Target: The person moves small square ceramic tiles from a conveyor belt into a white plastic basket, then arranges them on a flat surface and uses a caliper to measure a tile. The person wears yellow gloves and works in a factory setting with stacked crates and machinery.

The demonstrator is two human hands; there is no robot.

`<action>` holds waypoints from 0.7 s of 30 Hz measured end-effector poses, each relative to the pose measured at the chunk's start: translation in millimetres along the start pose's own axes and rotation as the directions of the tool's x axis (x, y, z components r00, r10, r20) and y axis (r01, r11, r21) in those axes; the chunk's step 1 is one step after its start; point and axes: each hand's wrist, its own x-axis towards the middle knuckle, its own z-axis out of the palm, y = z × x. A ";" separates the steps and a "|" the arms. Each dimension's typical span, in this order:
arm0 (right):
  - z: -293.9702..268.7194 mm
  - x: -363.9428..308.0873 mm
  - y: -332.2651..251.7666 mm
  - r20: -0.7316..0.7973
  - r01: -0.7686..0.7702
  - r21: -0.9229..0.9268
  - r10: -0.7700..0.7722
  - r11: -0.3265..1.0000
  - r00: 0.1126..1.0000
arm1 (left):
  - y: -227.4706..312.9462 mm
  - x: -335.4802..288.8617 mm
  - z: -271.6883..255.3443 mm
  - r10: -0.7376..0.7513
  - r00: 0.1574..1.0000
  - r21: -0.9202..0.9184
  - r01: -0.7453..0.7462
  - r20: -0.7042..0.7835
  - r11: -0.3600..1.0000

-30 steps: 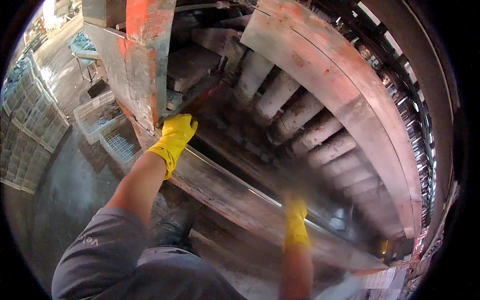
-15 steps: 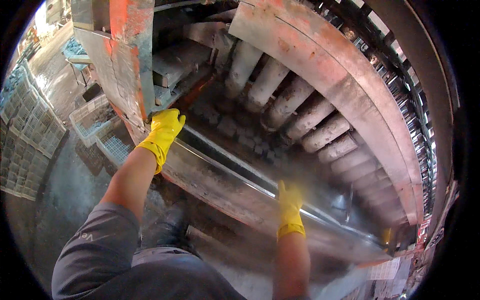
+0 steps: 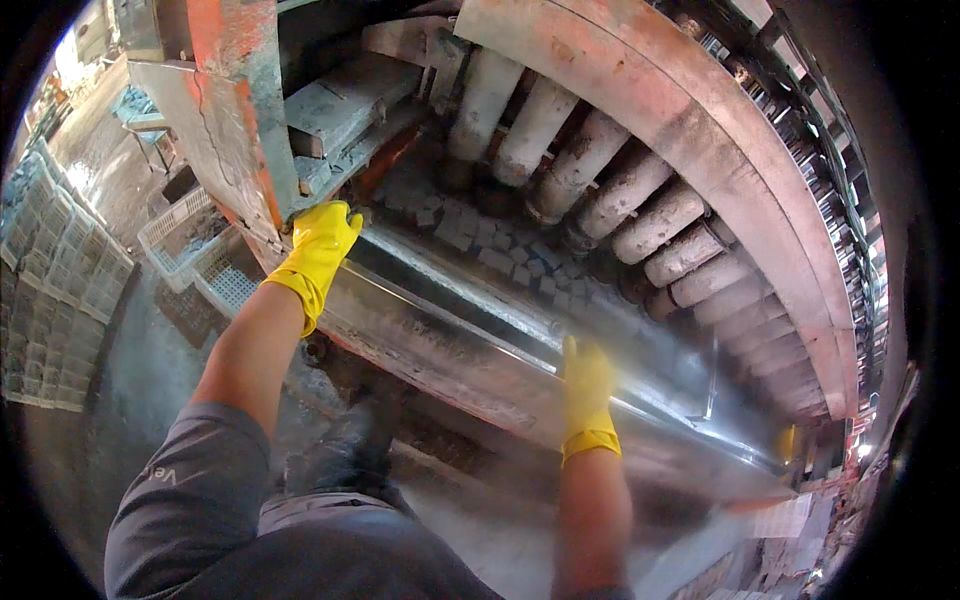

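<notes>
My left hand (image 3: 322,248), in a yellow rubber glove, is curled over the near left corner of a large machine, beside its orange-and-grey upright post (image 3: 240,110). A long wet metal rail (image 3: 440,320) runs from there toward the lower right. Farther along it, my right hand (image 3: 588,395), gloved the same, rests at the rail; haze blurs its fingers, so their grip cannot be made out. Past the rail, several small grey blocks (image 3: 495,245) lie on the machine bed. A row of thick grey cylinders (image 3: 572,170) stands over them.
A wide curved metal beam (image 3: 690,115) borders the cylinders. To the left, white plastic crates (image 3: 190,235) sit on the wet floor, near a tall stack of crates (image 3: 65,290). A grey slab-like ledge (image 3: 350,100) lies inside the post. Mist hangs over the bed's right part.
The view has shifted slightly, and the blocks show more clearly through the mist. My right hand sits a little higher and farther right in the picture; my left keeps its place at the corner.
</notes>
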 end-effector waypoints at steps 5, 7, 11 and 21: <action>-12.9 -9.2 -12.9 0.049 -0.077 0.012 0.076 0.997 0.996 | -4.2 -5.3 -2.9 -0.005 0.998 0.042 0.002 0.069 0.999; -31.6 -16.9 -23.5 0.063 -0.157 -0.016 0.157 0.988 0.986 | 5.1 -5.0 -6.6 -0.016 0.987 0.052 0.008 0.157 0.999; -36.5 -29.2 -35.1 0.043 -0.186 -0.011 0.186 0.982 0.982 | 7.5 -9.2 -23.1 -0.016 0.956 0.079 -0.007 0.292 0.997; 1.0 -44.0 7.3 -0.123 -0.090 -0.080 0.080 0.993 0.989 | 3.5 -21.7 -29.5 0.187 0.838 -0.023 -0.204 0.513 0.979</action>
